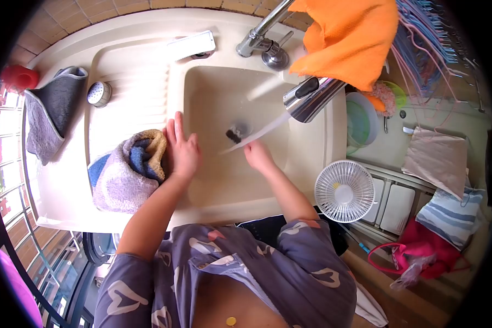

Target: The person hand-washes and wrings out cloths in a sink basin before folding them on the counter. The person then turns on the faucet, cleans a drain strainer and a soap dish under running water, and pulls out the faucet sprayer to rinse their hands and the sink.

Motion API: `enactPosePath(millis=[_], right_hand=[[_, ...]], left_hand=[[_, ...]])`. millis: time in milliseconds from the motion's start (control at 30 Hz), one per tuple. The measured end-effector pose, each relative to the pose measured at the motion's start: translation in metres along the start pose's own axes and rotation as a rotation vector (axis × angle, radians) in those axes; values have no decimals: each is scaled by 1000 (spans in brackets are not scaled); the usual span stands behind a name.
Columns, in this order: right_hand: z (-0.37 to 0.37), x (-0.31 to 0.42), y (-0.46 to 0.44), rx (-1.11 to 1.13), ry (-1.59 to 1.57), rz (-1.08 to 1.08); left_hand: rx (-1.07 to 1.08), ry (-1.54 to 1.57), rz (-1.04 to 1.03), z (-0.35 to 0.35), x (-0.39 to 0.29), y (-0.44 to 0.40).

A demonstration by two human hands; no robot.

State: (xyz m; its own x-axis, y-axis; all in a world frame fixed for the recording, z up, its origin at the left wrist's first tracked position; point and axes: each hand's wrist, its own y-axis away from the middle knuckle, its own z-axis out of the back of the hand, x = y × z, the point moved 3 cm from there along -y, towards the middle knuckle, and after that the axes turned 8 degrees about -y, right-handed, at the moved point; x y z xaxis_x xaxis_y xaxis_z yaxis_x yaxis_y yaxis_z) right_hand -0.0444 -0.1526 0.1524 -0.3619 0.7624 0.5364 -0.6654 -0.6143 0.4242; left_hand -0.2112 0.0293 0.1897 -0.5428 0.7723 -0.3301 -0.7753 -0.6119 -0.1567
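Observation:
My left hand (pixel 183 152) rests at the left rim of the sink basin (pixel 202 180), fingers stretched out and holding nothing. Right beside it lies a bundle of towels (pixel 127 183) in lilac, blue and tan. Inside the basin, my right hand (pixel 258 155) has its fingers curled in at the edge of a water stream (pixel 268 127). Whatever may be in those fingers is hidden. The stream runs from a chrome spray tap head (pixel 316 101). A small dark clump (pixel 233 136) sits by the drain (pixel 240 129), apart from my right hand.
A white brush (pixel 191 46) lies behind the basin. On the drainboard stand a shaker-like metal cap (pixel 99 94) and a folded grey cloth (pixel 57 109). An orange cloth (pixel 347 38) hangs over the tap. To the right are a white fan (pixel 344 191) and a basin (pixel 361 120).

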Motion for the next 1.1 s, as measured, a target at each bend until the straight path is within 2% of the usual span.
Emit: enactPosePath(millis=[100, 167, 233, 267, 333, 367, 400, 467, 500, 567, 633, 733, 833, 1100], right_hand=[[-16, 29, 51, 135, 394, 66], [-48, 49, 71, 362, 696, 107], [-63, 93, 83, 461, 844, 178], [-64, 115, 80, 442, 846, 191], [-63, 162, 79, 492, 1153, 398], [-58, 183, 75, 472, 1158, 407], [-50, 209, 66, 309, 1330, 483], [-20, 262, 56, 190, 1545, 614], [-9, 278, 38, 238, 1563, 663], [5, 304, -5, 335, 1564, 749], [37, 345, -24, 135, 1599, 787], [56, 378, -57, 30, 1648, 730], [62, 401, -89, -78, 1611, 778], [64, 457, -137, -173, 1605, 861]], left_hand=[[14, -6, 3, 5, -2, 0], [48, 8, 20, 4, -1, 0], [27, 37, 28, 2, 0, 0], [-3, 55, 27, 5, 0, 1], [-26, 81, 56, -10, 7, 3], [-23, 89, 88, -21, 13, 4], [-21, 97, 120, -33, 18, 5], [104, 487, 378, -1, 10, 4], [125, 504, 345, -17, 14, 0], [56, 776, 434, -7, 12, 0], [85, 644, 445, 2, 9, 1], [35, 612, 420, -3, 9, -1], [-4, 661, 418, -9, 9, 2], [25, 587, 418, 2, 8, 0]])
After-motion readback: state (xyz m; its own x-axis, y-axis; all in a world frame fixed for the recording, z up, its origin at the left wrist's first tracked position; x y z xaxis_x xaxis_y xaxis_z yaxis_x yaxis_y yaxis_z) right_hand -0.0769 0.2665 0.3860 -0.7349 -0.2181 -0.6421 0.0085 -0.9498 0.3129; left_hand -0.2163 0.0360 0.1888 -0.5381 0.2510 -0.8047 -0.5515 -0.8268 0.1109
